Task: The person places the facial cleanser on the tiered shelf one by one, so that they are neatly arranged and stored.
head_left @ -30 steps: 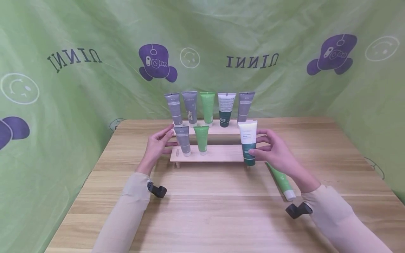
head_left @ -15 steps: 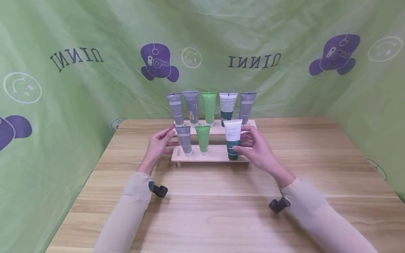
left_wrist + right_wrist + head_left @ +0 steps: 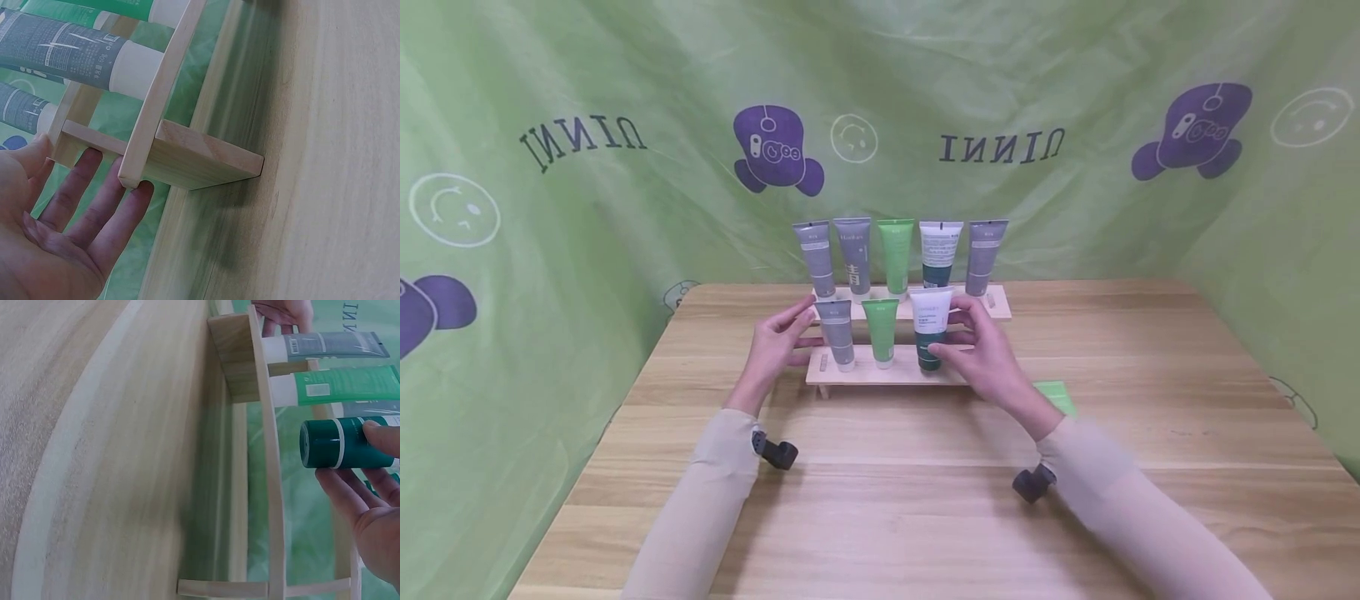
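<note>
My right hand (image 3: 981,346) pinches a white-and-dark-green squeeze tube (image 3: 931,312) between thumb and fingers. The tube is upright, with its dark cap (image 3: 320,444) down over the lower shelf (image 3: 862,358) of a two-tier wooden rack; in the right wrist view a gap shows between cap and shelf. To its left on that shelf stand a green tube (image 3: 882,329) and a grey tube (image 3: 837,332). With fingers extended, my left hand (image 3: 775,342) touches the rack's left end; in the left wrist view its fingertips (image 3: 140,190) meet the shelf edge.
On the upper shelf (image 3: 998,304) stands a row of several grey, green and white-green tubes. Another green tube (image 3: 1054,393) lies on the wooden table (image 3: 880,500), partly hidden under my right forearm. A green printed cloth (image 3: 880,67) hangs behind and along the sides.
My right hand has carried the white-and-green tube leftward from the rack's right end, closer to the standing green tube. The left hand has stayed at the rack's left end.
</note>
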The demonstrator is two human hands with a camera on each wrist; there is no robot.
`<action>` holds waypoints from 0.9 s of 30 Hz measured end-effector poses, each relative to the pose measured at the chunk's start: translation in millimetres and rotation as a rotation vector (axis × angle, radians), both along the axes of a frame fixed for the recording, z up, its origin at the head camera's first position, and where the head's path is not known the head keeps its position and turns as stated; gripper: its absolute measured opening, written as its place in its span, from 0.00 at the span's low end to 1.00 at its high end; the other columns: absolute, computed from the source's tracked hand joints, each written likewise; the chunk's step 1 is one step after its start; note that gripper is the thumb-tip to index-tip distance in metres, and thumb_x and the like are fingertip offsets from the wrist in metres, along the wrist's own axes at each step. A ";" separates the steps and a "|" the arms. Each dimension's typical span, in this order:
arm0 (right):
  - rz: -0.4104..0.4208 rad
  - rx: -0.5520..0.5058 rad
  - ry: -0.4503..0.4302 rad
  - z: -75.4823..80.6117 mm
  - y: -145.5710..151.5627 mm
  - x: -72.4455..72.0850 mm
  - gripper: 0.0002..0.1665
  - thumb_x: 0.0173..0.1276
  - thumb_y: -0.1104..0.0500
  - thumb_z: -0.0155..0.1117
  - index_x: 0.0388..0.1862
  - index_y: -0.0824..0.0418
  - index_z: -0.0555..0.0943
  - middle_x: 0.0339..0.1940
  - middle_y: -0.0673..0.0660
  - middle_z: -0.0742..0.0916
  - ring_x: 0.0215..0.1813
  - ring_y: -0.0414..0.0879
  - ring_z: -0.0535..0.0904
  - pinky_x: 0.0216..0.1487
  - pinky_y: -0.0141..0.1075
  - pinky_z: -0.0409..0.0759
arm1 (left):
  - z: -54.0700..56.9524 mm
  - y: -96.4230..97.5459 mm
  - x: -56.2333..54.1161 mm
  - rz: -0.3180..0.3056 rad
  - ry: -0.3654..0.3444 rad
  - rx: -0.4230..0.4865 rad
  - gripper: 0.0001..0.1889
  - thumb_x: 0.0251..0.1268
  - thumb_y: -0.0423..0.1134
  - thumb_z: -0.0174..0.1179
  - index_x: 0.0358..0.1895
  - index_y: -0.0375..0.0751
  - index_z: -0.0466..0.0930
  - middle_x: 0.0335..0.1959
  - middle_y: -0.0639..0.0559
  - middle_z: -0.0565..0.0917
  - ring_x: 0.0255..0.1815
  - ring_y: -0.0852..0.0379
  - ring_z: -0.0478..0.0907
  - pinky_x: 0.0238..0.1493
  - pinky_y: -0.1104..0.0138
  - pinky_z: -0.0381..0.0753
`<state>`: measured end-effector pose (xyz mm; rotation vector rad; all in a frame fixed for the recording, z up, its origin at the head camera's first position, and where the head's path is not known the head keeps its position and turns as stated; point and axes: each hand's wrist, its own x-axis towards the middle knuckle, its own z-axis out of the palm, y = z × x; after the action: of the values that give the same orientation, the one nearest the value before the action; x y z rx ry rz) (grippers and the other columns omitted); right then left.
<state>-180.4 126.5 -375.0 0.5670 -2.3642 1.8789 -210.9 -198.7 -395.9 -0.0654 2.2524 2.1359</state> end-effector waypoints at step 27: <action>-0.035 -0.048 -0.016 -17.9 -12.0 0.4 0.37 0.62 0.77 0.68 0.67 0.66 0.63 0.58 0.69 0.80 0.58 0.63 0.81 0.57 0.40 0.85 | 0.3 0.0 1.0 -0.001 0.010 -0.011 0.26 0.73 0.52 0.60 0.72 0.56 0.72 0.70 0.42 0.73 0.54 0.33 0.82 0.47 0.48 0.87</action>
<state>-180.0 114.5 -392.9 0.5043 -2.3162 1.9268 -209.9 -198.7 -395.7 -0.0550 2.2696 2.1279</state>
